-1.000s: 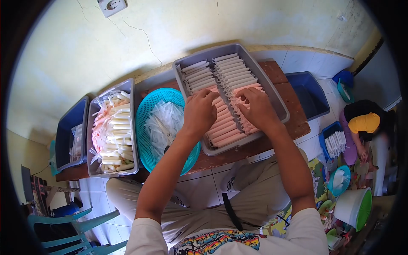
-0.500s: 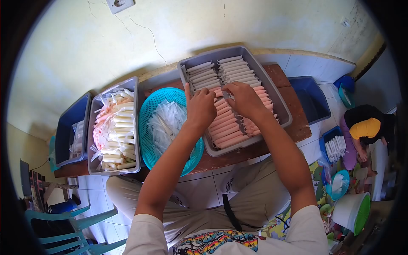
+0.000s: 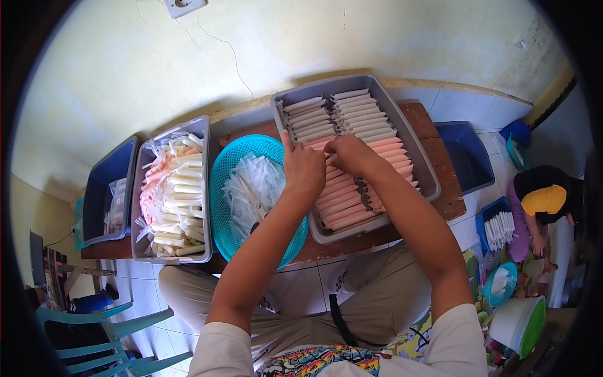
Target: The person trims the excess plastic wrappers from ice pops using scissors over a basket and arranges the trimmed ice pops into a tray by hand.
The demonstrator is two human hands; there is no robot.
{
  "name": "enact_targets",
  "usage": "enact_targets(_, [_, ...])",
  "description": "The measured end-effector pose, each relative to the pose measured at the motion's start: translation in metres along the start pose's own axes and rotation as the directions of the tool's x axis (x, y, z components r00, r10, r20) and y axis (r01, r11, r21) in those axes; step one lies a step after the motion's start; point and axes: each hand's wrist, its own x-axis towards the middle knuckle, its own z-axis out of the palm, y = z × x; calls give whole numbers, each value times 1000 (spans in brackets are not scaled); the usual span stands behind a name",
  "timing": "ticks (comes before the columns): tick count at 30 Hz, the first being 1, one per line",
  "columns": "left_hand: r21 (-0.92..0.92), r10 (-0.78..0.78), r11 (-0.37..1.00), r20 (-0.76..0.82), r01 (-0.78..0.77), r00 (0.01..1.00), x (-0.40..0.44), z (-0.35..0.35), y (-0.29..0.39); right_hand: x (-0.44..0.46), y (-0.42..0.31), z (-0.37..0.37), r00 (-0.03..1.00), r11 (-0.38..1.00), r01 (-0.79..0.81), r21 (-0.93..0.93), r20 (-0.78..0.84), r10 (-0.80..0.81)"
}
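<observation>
Both hands are over a grey tray holding rows of filled plastic tubes, pale grey tubes at the far end and pink tubes nearer me. My left hand has its index finger raised and its other fingers curled in. Close beside it, my right hand is bent down with thumb and fingers pinched together. The fingertips of both hands nearly meet above the pink tubes. What they pinch is too small and covered to make out.
Left of the tray, a turquoise basket holds clear plastic pieces and scissors. Beyond it stand a grey bin of cream and pink tubes and a dark blue bin. A person sits at right near another tub.
My right hand's fingertips have come closer to my left hand, and a clear strip seen under them is now hidden. The whole view has shifted slightly.
</observation>
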Motion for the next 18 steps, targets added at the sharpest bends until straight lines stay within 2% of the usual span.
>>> enact_targets(7, [76, -31, 997, 79, 25, 996, 14, -3, 6, -3, -7, 1, 996, 996, 0, -93, 85, 8])
enact_targets(11, [39, -18, 999, 91, 15, 996, 11, -14, 4, -9, -10, -1, 998, 994, 14, -105, 65, -7])
enact_targets(12, [39, -13, 999, 90, 10, 996, 10, -13, 4, -11, -9, -1, 999, 997, 37, -66, 19, -36])
enact_targets(14, [-78, -35, 996, 7, 35, 999, 8, -11, 3, -15, -10, -1, 997, 997, 65, -30, -30, -66])
enact_targets(16, [-112, -37, 993, -59, 30, 998, 4, -12, 2, -16, -16, -6, 997, 996, 62, 71, -45, -59])
enact_targets(18, [-144, -38, 989, -128, 19, 991, 2, -12, 1, -15, -18, -6, 996, 995, 61, 79, -75, -55])
